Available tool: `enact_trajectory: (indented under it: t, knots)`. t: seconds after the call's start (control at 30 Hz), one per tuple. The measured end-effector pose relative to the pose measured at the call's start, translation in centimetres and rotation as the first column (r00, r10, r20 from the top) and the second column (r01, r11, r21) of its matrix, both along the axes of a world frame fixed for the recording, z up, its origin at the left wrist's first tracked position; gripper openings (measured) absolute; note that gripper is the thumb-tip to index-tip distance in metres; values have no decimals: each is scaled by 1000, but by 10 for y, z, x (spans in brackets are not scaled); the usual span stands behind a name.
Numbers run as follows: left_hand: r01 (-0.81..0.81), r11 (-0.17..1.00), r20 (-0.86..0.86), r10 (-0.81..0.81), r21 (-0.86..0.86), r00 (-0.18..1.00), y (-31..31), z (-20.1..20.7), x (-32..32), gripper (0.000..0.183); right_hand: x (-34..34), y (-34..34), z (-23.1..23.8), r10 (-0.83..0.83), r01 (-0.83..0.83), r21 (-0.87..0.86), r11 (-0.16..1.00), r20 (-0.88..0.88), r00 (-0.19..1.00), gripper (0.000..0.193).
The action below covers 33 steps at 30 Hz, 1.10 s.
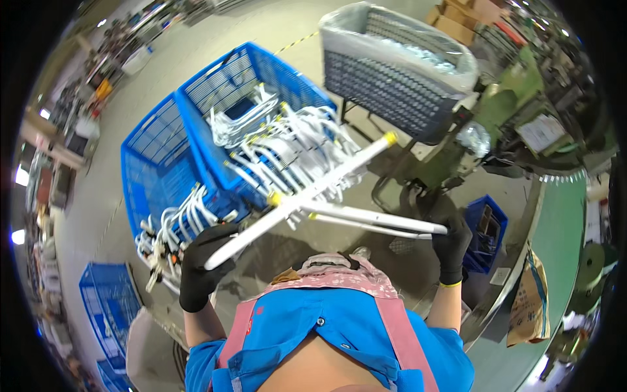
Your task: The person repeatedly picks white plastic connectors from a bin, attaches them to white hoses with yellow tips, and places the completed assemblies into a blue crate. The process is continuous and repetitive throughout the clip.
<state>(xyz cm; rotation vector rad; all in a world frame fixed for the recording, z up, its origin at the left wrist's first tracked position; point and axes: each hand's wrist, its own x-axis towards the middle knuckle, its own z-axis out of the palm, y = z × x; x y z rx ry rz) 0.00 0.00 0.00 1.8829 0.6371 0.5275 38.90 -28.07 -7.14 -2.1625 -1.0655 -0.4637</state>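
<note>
Both my hands wear black gloves. My left hand [201, 261] grips the near end of a long white tube [307, 196] that slants up to the right and ends in a yellow cap. My right hand [450, 238] holds the right ends of two thinner white tubes [372, 219] that lie nearly level and also carry yellow caps at their left ends. All the tubes cross in front of my chest, above a blue and pink apron.
Two blue mesh baskets [196, 117] ahead hold several bent white tubes [287, 144]. A dark crate lined with clear plastic [398, 62] stands at the upper right beside a green machine [522, 104]. A small blue bin [486, 232] sits by my right hand.
</note>
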Motion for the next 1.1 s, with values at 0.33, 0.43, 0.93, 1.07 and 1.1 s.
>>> enact_trajectory:
  t: [0.33, 0.43, 0.93, 1.07, 1.1]
  knots:
    - [657, 737, 24, -662, -161, 749, -15, -5, 225, 35, 59, -112, -32, -120, 157, 102, 982, -303, 945, 30]
    - [750, 654, -151, -754, -94, 639, -24, -7, 292, 33, 60, -135, -34, -272, 286, -158, 945, 102, 957, 34]
    - [989, 46, -188, -982, -142, 19, 50, -41, 571, 43, 107, -91, -53, -386, 248, -425, 870, -276, 880, 19]
    - [933, 358, 115, -928, 19, 354, 116, -37, 686, 28, 136, -54, -40, -316, 187, -503, 844, -185, 930, 15]
    - [850, 484, 26, -872, 208, 489, 132, -38, 728, 27, 144, -45, -34, -301, 148, -548, 824, -201, 932, 17]
